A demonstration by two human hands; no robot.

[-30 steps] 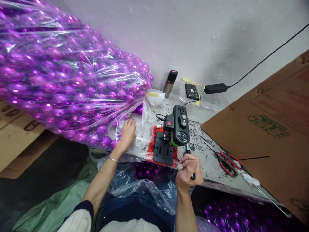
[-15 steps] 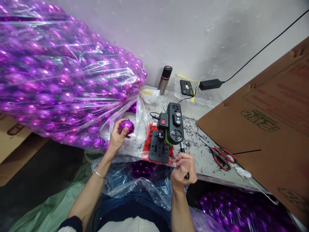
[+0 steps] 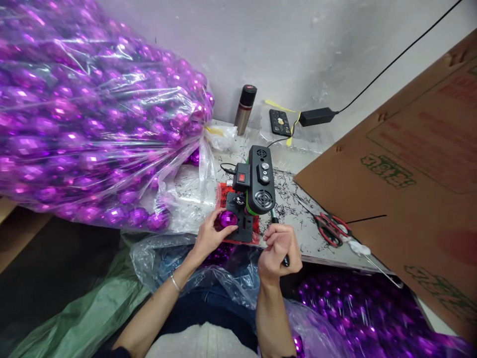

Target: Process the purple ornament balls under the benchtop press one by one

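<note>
Between the thumb and fingers of my left hand (image 3: pixel 211 234) is a shiny purple ball (image 3: pixel 227 219), held over the left side of a black slotted plate (image 3: pixel 244 229). The plate belongs to a small black machine (image 3: pixel 262 179) with round vents, knobs and a red switch (image 3: pixel 242 177). My right hand (image 3: pixel 280 251) is wrapped round the black-gripped lever (image 3: pixel 275 218) that sticks out at the machine's front right. A red sheet (image 3: pixel 256 226) shows under the plate.
A huge clear bag of purple balls (image 3: pixel 93 124) fills the left. Behind stand a bottle (image 3: pixel 245 110), a phone (image 3: pixel 279 122) and a black adapter (image 3: pixel 317 117). Red-handled scissors (image 3: pixel 331 229) lie right, beside a large cardboard box (image 3: pixel 410 174). Black scraps litter the table (image 3: pixel 286 199).
My left hand has moved right with the purple ball, from beside the clear plastic to over the black plate. My right hand still holds the lever. The whole view has shifted slightly.
</note>
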